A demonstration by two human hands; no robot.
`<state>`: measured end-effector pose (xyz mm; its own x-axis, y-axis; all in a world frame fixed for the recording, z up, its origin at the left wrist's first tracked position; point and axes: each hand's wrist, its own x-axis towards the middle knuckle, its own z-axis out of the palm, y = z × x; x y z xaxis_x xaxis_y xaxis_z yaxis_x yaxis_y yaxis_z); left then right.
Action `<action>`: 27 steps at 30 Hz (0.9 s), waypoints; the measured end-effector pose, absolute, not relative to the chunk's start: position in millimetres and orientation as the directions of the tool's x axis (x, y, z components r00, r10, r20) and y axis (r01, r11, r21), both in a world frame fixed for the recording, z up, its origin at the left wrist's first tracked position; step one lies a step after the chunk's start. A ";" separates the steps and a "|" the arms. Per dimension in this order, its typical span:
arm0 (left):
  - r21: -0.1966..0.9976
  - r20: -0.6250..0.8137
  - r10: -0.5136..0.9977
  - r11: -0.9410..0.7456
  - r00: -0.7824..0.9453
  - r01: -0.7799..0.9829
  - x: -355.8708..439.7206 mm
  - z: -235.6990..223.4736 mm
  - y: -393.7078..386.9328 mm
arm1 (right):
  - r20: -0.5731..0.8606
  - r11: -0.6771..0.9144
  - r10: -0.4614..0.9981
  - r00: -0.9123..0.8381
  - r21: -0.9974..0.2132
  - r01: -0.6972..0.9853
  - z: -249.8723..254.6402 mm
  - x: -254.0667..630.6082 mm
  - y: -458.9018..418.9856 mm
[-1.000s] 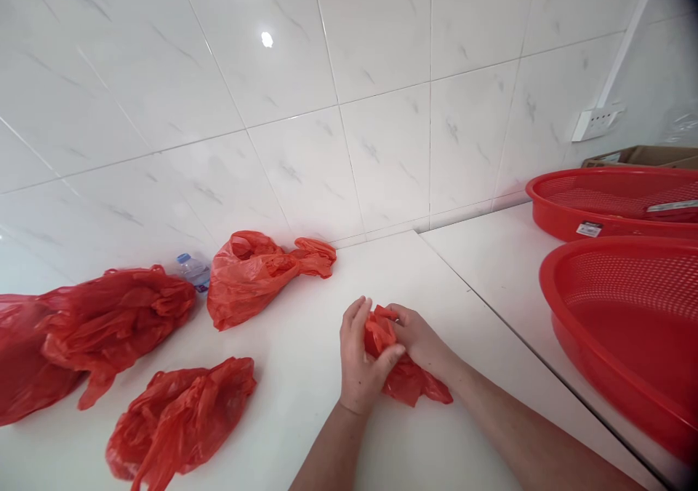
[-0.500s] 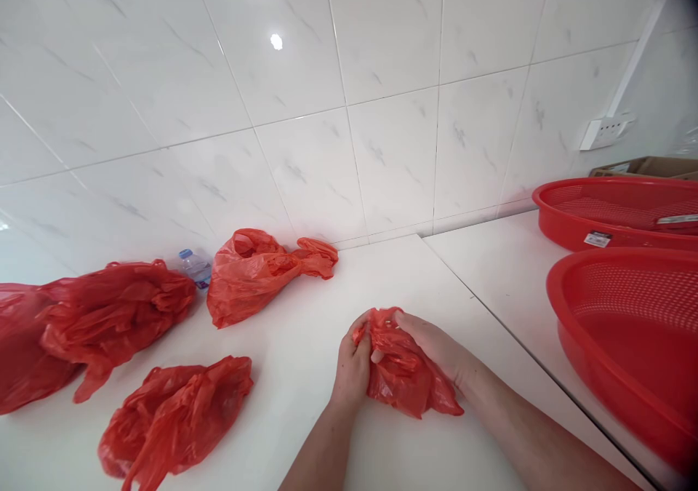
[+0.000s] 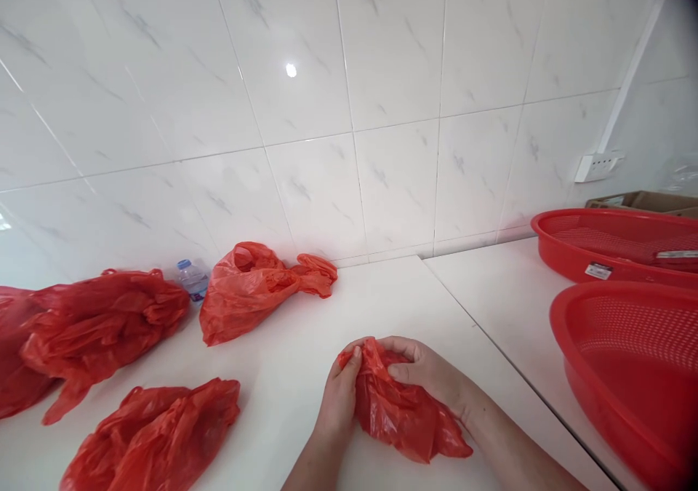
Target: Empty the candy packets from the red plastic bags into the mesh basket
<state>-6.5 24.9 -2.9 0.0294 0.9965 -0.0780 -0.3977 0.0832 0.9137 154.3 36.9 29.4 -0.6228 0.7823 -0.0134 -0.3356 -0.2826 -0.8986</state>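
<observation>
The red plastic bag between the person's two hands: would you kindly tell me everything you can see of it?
The red plastic bag is thin, translucent, crinkled film, bunched into a loose, creased mass; its handles cannot be made out. It rests on the white table top, its lower end spreading into soft folds. The left hand grips its upper left edge, while the right hand cups over its upper right side, fingers pressing into the creases.

Cardboard box (image 3: 635, 201) cut off at R edge; bottle label (image 3: 196, 295) too small.
</observation>
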 end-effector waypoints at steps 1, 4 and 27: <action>0.897 -0.081 0.996 0.093 0.046 -0.432 -6.4 -2.5 24.8 | -0.015 -0.267 0.789 -0.614 -0.908 -0.322 27.9 154.8 38.2; 0.857 -0.059 0.993 0.102 0.100 -0.505 -6.8 0.5 23.9 | -0.068 -0.217 0.835 -0.546 -0.952 -0.214 24.8 157.7 41.5; 0.988 0.153 0.978 -0.157 0.141 0.017 -7.8 -3.1 23.9 | 0.015 0.012 0.958 -0.288 -1.000 -0.013 6.6 149.0 48.4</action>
